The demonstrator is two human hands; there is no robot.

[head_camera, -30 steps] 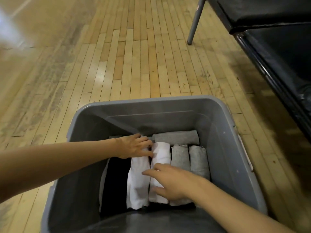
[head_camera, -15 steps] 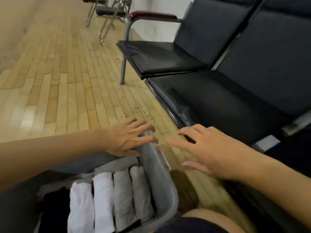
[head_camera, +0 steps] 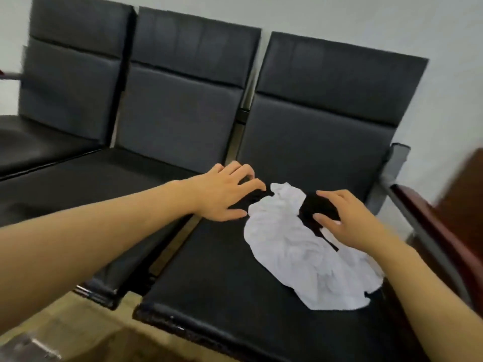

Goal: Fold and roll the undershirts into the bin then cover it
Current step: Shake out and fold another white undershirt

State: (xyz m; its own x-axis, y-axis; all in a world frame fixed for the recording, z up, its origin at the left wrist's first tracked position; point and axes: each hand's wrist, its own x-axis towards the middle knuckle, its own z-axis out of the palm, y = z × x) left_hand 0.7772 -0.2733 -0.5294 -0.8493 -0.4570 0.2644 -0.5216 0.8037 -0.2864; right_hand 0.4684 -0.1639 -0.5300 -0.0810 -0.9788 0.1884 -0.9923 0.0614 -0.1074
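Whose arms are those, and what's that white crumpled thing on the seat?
There is no machine here. A person wears a camera on their head, so you see their own two arms reaching forward. The left hand and right hand both reach toward a crumpled white undershirt lying on a black padded seat, one in a row of joined chairs. A dark piece of cloth lies on the white one, right by the right hand's fingers. The fingers look spread, and no grip shows on anything yet.
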